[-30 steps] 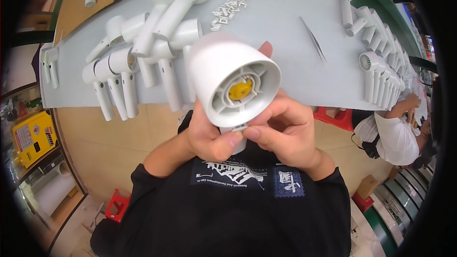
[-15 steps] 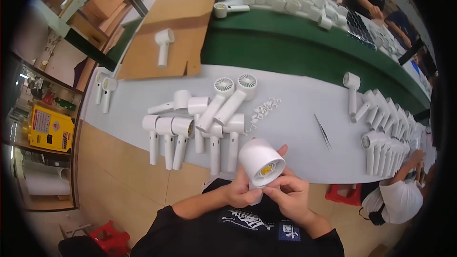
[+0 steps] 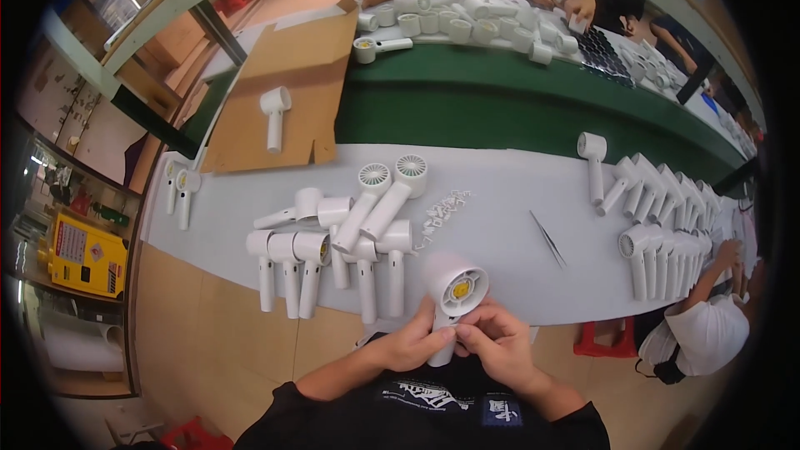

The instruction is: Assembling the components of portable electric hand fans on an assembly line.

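Note:
A white handheld fan [image 3: 454, 283] is held low at the near table edge, its round head's opening facing up toward me with a yellow centre inside. My left hand [image 3: 410, 342] is closed around the handle, thumb on the front. My right hand [image 3: 500, 342] is closed at the neck, thumb and fingertips pressed together against it; whatever they pinch is too small to make out. Just beyond lies a heap of small white clip-like pieces [image 3: 442, 218]. Tweezers [image 3: 547, 239] rest on the table to the right.
Several white fans [image 3: 298, 252] lie grouped at left, two with grilles [image 3: 411, 177] on top. More fans [image 3: 658, 254] stand in rows at right. One fan [image 3: 275, 117] rests on cardboard [image 3: 308, 58]. Behind a green strip [image 3: 467, 100], co-workers handle piled white parts [image 3: 467, 21].
The fan in my hands has tipped so that its opening faces me more squarely. My right fingers have drawn together at its neck. The whole view has shifted slightly.

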Motion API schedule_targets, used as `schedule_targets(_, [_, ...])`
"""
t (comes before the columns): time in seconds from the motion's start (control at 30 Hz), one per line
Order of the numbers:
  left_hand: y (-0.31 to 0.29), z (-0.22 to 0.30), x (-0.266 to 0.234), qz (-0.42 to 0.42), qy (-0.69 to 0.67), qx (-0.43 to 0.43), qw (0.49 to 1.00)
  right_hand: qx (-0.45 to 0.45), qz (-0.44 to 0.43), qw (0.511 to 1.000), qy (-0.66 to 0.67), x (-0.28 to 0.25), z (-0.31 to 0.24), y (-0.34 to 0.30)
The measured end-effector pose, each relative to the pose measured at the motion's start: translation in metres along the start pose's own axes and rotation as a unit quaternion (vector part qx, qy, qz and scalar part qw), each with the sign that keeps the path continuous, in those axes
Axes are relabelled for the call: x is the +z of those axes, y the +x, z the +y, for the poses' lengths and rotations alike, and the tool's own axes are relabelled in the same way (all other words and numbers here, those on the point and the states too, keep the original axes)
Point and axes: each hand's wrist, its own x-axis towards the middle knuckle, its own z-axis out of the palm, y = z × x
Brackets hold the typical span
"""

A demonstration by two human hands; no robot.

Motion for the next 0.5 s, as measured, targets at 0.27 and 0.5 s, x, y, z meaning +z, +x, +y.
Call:
schedule_targets(0.27, [-0.004, 0.04, 0.028, 0.085, 0.161, 0.066, 0.981, -0.007, 0.031, 0.996, -0.082, 0.008, -0.032, 0.01])
schedule_targets(0.5, [0.011, 0.039, 0.019, 0.004, 0.111, 0.136, 0.984, -0.043, -0.025, 0.998, -0.028, -0.001, -0.035, 0.019])
